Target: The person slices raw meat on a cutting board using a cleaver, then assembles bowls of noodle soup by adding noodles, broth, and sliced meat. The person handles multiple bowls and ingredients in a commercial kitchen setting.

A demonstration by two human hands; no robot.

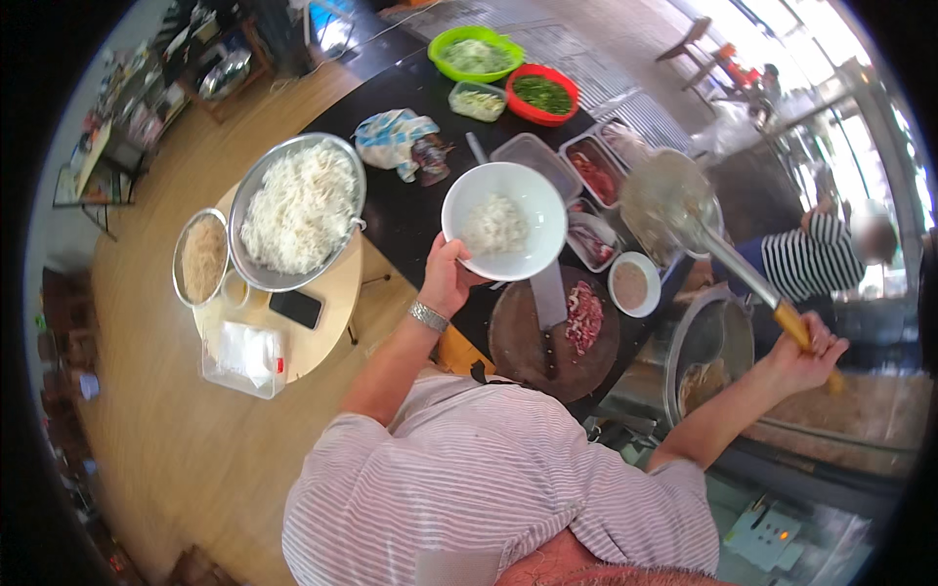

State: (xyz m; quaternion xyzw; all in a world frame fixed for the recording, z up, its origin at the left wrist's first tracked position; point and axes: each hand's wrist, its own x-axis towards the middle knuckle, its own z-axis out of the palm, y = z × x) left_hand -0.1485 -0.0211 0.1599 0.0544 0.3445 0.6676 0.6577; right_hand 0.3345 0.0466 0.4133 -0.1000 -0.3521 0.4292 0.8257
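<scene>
My left hand grips the rim of a white bowl with white rice noodles at its bottom. Out at the right, my right hand is closed around the wooden handle of a large metal ladle, whose blurred head is over the containers on the black table. Under the bowl's lower edge, a cleaver lies on a round chopping board beside chopped raw meat. A small white bowl of pinkish contents stands right of the board.
A metal colander of noodles, a phone and a plastic box are on the round side table at left. Baskets of greens and meat trays stand farther back. A large pot is at right; a person is beyond.
</scene>
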